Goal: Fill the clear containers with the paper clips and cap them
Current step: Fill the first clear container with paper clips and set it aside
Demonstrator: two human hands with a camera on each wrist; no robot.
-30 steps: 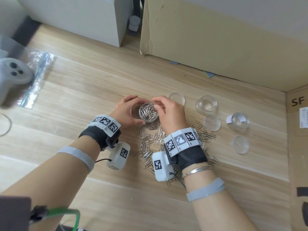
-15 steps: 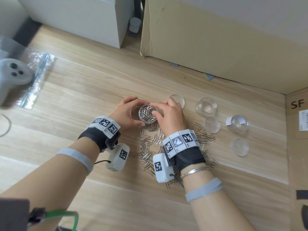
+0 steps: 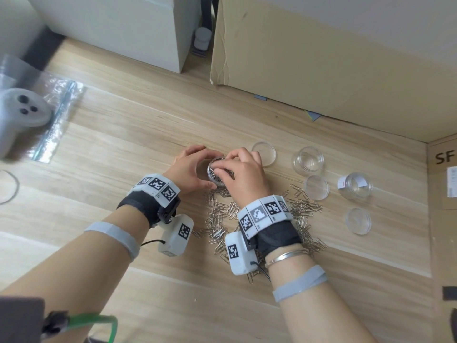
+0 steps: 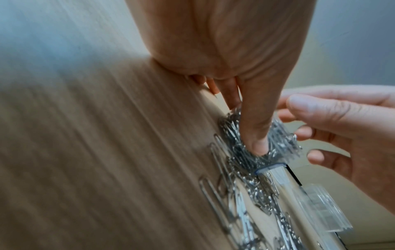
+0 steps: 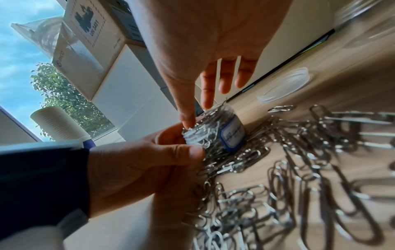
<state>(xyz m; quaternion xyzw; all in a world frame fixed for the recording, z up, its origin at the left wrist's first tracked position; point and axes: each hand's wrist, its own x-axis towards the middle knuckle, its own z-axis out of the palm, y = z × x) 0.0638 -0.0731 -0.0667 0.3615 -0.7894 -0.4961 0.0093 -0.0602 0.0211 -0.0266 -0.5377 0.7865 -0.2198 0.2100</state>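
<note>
A clear container [image 3: 214,175] heaped with silver paper clips stands on the wooden floor. My left hand [image 3: 195,167] grips its side, thumb on the near wall [image 5: 153,160]. My right hand [image 3: 233,167] reaches over its mouth; in the right wrist view the thumb and forefinger [image 5: 208,94] touch the top clips in the container [image 5: 215,133]. Loose paper clips [image 3: 220,216] are piled under both wrists. Two empty clear containers [image 3: 308,160] [image 3: 356,185] stand to the right. Three clear lids [image 3: 264,154] [image 3: 316,187] [image 3: 358,221] lie flat near them.
A large cardboard box [image 3: 321,58] stands behind the work area and another [image 3: 445,194] at the right edge. A white box [image 3: 111,28] is at the back left. A white controller [image 3: 22,112] lies on a plastic bag [image 3: 57,115] at the left.
My right hand has moved from the container's right rim to over its mouth, hiding most of the clips inside. The left hand keeps its grip; the container has barely moved.
</note>
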